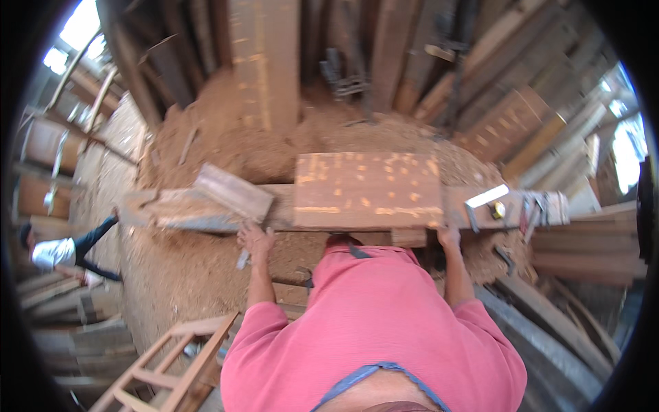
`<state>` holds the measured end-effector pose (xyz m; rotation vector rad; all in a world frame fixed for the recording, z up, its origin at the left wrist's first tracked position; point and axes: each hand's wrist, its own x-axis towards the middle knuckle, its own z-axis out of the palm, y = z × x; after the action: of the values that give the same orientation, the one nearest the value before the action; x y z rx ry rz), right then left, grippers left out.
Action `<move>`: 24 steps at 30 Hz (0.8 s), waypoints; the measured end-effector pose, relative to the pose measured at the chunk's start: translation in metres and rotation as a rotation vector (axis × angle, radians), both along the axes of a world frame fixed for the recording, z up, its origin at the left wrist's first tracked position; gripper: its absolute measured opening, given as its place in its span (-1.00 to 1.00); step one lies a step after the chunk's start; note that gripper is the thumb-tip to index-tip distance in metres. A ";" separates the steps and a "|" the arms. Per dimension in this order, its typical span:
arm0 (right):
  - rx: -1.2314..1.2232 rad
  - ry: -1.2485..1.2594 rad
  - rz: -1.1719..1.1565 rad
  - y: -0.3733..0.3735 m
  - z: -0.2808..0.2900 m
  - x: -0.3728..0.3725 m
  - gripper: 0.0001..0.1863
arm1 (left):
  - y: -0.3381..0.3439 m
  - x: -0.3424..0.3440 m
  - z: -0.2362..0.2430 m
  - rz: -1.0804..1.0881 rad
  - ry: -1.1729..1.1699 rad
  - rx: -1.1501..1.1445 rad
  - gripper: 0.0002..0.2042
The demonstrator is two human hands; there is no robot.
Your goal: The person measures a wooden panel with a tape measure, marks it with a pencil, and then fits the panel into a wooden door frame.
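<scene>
A thick reddish-brown wooden board point(367, 189) with yellowish filler patches lies flat across a long bench plank point(281, 206). At its near right corner is my right hand point(448, 237), closed against the edge, the fingers partly hidden. My left hand point(257, 240) is beside the near edge of the bench, fingers apart, at the lower end of a short greyish wood piece point(233, 193). That piece lies slanted on the bench, left of the patched board. Below the board's near edge a small wooden block point(409, 237) sticks out.
On the bench's right end lie a white strip point(487, 196), a yellow tape measure point(497, 209) and several metal tools point(533, 209). Tall timbers point(264, 62) stand beyond sawdust-covered ground point(226, 130). A wooden frame point(165, 371) is at lower left. Far left, another person point(62, 250) walks.
</scene>
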<state>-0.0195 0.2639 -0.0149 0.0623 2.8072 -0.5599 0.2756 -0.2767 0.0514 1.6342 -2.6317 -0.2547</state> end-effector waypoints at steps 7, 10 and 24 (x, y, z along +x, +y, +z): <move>-0.080 0.058 -0.382 0.043 0.058 -0.024 -0.48 | 0.094 -0.100 -0.001 -0.627 -0.091 0.062 -0.20; -0.004 0.143 -0.417 0.081 0.070 -0.048 -0.44 | 0.140 -0.129 -0.027 -0.805 -0.050 0.172 -0.20; 0.397 -0.145 -0.196 0.203 0.060 -0.188 -0.04 | 0.261 -0.178 -0.015 -0.716 -0.246 0.329 -0.26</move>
<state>-0.2077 0.4668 0.0449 0.4420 2.7407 -0.0266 0.0980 -0.0156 0.0365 0.7215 -3.4227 -0.5538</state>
